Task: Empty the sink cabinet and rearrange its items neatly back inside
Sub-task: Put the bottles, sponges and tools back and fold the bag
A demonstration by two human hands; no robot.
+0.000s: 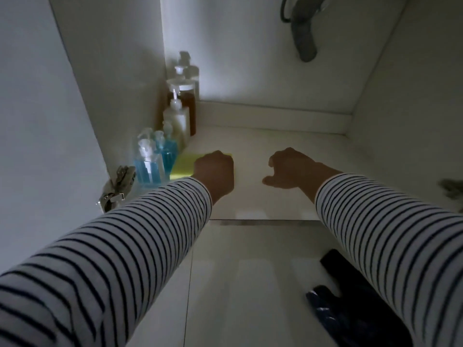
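1. Left hand [215, 171] is deep in the cabinet [275, 156], its grip curled over a yellow cloth [184, 165]. The fingers are hidden behind the knuckles, so whether it pinches or only presses the cloth, I cannot tell.
2. Right hand [292, 169] hovers just right of that grip, fingers loosely curled, thumb out, holding nothing.
3. The cloth lies flat on the cabinet floor, spreading left from the grip towards the blue bottles [152, 161].
4. Behind those, further left and back of the grip, the white bottle [178, 121] and brown bottle [189, 108] line the wall.
5. My read: this is setting or squaring the cloth. Keep it flat and clear of the bottles; a nudge left could topple the blue ones.
6. The free hand could smooth the near edge.
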